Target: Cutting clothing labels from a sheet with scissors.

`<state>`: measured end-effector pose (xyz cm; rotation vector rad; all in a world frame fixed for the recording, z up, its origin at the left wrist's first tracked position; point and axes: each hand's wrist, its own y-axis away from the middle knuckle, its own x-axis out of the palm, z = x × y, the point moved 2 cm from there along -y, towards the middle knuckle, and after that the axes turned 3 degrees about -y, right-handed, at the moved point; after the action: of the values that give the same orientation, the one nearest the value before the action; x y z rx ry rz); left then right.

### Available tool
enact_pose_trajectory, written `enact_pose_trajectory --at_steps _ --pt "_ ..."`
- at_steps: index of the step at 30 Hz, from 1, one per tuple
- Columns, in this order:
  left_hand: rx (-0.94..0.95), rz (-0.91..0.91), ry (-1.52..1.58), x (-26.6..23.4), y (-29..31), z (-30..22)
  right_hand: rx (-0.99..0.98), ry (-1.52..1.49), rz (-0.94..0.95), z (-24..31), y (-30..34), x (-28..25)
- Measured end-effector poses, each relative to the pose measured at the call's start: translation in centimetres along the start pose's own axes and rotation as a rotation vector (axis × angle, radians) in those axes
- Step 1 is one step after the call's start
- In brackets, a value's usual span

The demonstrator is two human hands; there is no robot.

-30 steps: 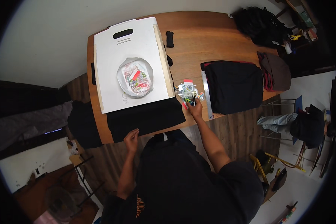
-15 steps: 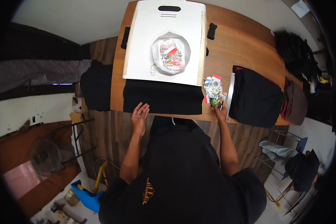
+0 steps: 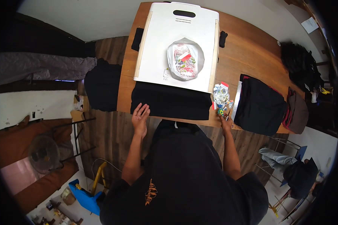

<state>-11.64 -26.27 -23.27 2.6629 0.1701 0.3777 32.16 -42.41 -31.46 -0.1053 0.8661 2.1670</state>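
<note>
My left hand (image 3: 140, 119) is open, its fingers stretched out over the near left edge of a folded black cloth (image 3: 172, 101). The cloth lies along the table's front edge, its far part under a white board (image 3: 154, 48) with a handle slot. To the right of the cloth is a pile of small colourful cut-out stickers or tags (image 3: 221, 95). At the near end of that pile my right hand (image 3: 226, 122) has its fingers closed around something thin and pale that I cannot make out. A round white bag or bowl (image 3: 201, 62) with printed pieces inside rests on the board.
The wooden table (image 3: 248, 41) carries a stack of folded black garments (image 3: 261, 105) at right and a brown cap-like cloth (image 3: 298, 112) beyond it. A black bag (image 3: 302, 60) sits at the far right. Another person (image 3: 298, 176) is at lower right, a fan (image 3: 44, 153) at left.
The whole view has shifted, so the table appears further right and lower. My left hand sits slightly further left along the cloth. The right hand stays by the pile of cut-outs.
</note>
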Motion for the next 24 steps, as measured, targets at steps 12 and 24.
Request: enact_pose_trajectory --at_steps 12,24 --pt "-0.029 -0.521 0.061 -11.5 -3.9 4.8 -0.125 0.033 -0.19 -3.3 0.1 -1.4" --pt "0.011 -0.761 -0.181 -12.2 -7.8 -6.4 -0.456 -0.271 -0.246 13.9 3.9 4.3"
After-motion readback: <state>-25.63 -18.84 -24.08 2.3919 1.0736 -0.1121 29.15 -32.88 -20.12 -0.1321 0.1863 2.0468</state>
